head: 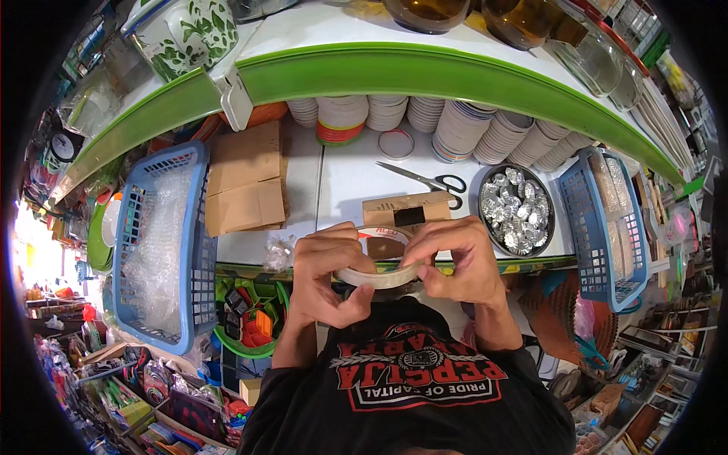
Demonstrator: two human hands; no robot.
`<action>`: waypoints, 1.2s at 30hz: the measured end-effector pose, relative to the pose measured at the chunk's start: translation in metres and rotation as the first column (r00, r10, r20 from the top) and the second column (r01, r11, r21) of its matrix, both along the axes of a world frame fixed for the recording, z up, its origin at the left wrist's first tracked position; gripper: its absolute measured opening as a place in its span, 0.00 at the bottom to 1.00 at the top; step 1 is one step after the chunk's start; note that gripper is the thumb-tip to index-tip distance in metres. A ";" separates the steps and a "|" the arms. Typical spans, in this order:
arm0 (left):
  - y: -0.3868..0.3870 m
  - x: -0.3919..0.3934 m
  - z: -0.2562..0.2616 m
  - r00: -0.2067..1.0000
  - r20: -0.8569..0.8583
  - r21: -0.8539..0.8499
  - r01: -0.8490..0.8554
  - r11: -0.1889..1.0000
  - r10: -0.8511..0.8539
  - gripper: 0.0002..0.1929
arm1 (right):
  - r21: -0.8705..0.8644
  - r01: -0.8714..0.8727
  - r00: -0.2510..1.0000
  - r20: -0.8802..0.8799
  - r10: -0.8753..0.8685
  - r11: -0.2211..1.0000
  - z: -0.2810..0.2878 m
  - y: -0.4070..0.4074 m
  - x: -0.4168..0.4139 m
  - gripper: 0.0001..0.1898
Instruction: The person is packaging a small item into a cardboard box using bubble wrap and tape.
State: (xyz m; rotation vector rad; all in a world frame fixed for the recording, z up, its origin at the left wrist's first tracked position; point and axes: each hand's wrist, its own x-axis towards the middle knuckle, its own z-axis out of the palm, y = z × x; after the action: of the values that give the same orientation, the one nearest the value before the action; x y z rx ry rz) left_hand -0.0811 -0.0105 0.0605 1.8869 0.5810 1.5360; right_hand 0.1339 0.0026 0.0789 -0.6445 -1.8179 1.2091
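A roll of clear tape [380, 278] is held up in front of my chest, tilted so that I look into its ring. My left hand [333, 273] grips its left side, with the thumb along the near edge. On the other side, my right hand [460, 261] pinches the roll's rim between thumb and fingers. Just beyond the roll lies a small cardboard piece [406, 209] with a dark rectangle on it. Black-handled scissors [421, 177] rest behind that, blades pointing left. To the right stands a round dark pan [482, 219] filled with silver foil cups [515, 207].
Folded cardboard [247, 179] and crumpled clear plastic [278, 253] lie left on the white shelf [301, 193]. Blue baskets [196, 250] [603, 227] flank it. Stacked bowls [463, 125] line the back under a green-edged upper shelf [398, 71]. A green tub [247, 347] sits below.
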 end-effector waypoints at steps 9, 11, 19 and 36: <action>-0.002 0.001 -0.008 0.983 -0.077 0.069 -0.163 0.984 0.168 0.07 | 0.098 0.275 0.961 -0.038 -0.273 0.956 0.003 0.002 0.003 0.19; -0.004 0.004 -0.008 0.954 -0.133 0.118 -0.255 0.960 0.270 0.09 | 0.189 0.346 0.938 -0.043 -0.345 0.919 0.007 0.000 -0.001 0.16; -0.005 0.001 -0.006 0.889 -0.288 0.262 -0.284 0.922 0.355 0.10 | 0.464 0.385 0.875 0.093 -0.476 0.798 0.010 -0.003 -0.007 0.11; -0.005 -0.002 -0.014 0.856 -0.363 0.285 -0.275 0.918 0.369 0.09 | 0.575 0.286 0.775 0.331 -0.538 0.767 0.001 0.006 -0.011 0.09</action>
State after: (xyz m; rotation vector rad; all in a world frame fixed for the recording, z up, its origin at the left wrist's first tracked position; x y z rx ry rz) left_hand -0.0834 -0.0158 0.0463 2.4143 0.9945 1.4542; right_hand 0.1231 0.0088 0.0801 -1.0481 -2.1115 0.2401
